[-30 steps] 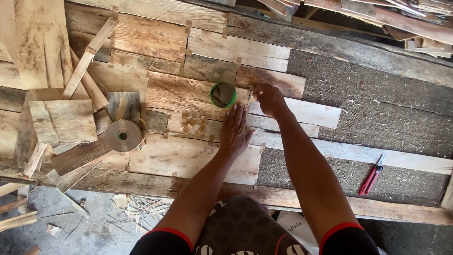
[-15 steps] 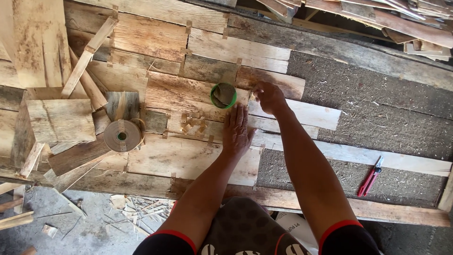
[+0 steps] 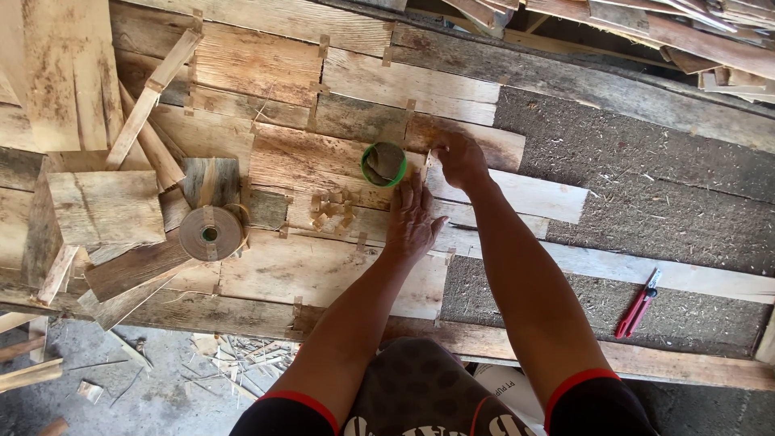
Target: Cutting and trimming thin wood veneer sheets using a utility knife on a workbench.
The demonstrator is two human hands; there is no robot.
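Item: thin wooden veneer sheets [image 3: 323, 266], pale and weathered, lying flat and edge to edge across the counter [image 3: 646, 153], joined at the seams by short strips of brown tape.

Left hand [image 3: 412, 222]: lying palm down on a veneer sheet near the middle of the scene, fingers released and stretched flat, pointing toward the far side, grasping nothing.

Right hand [image 3: 460, 157]: resting just beyond and to the right of the left hand, on a reddish-brown sheet [image 3: 464, 141]; fingers curled loosely downward against the wood. Whether they are pinching anything cannot be told.

Green-rimmed small cup [image 3: 384, 164]: standing on the veneer just left of the right hand and just beyond the left fingertips, holding something brownish.

Cut tape pieces [image 3: 331, 208]: a small scatter of short brown bits lying on the sheet left of the left hand.

Brown tape roll [image 3: 211, 233]: lying flat on the boards well to the left, near loose wooden offcuts [image 3: 97, 206] stacking unevenly at the left edge.

Red-handled cutter [image 3: 638, 305]: lying on the dark fibrous surface at the near right, well apart from both hands.

Floor [image 3: 121, 371]: grey, showing at the near left, carrying wood slivers and scraps.
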